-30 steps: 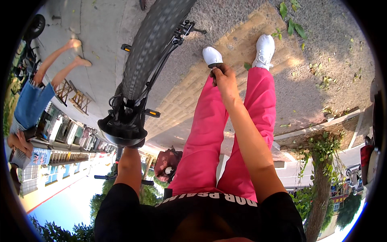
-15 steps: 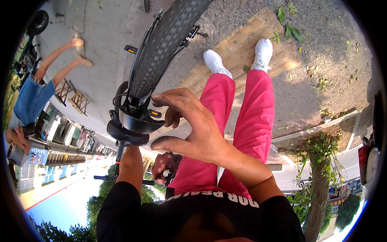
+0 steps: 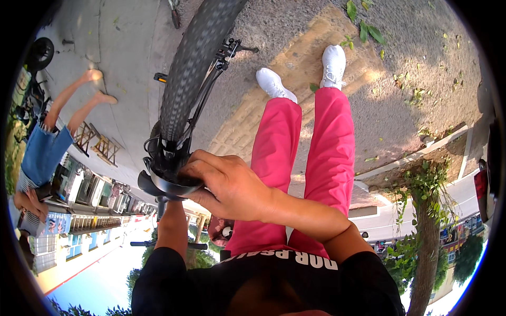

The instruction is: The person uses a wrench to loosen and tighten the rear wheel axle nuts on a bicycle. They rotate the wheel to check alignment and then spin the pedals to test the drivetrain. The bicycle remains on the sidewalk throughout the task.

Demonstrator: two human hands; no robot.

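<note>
A bicycle stands on my left, its knobbly black tire (image 3: 192, 68) stretching away from me. My right hand (image 3: 232, 187) is closed on the edge of the dark, shiny saddle (image 3: 171, 188); its fingers curl into the hollow side and the thumb lies along the nearer side. My left forearm (image 3: 173, 226) reaches up to the saddle from below, but the saddle hides that hand, fingers included. A pedal with an orange reflector (image 3: 161, 78) sticks out left of the tire. Part of the handlebar (image 3: 139, 244) shows below the saddle.
My white shoes (image 3: 333, 66) stand on worn yellow paving (image 3: 295, 47). At the left a person in denim shorts (image 3: 45, 150) is near small wooden stools (image 3: 105, 151) and a parked motorbike wheel (image 3: 41, 53). A tree trunk (image 3: 426, 242) rises from a kerbed bed at the right.
My right hand has moved left and slightly down, from held apart in front of the saddle to closed on its edge. The tire has shifted a little left in view.
</note>
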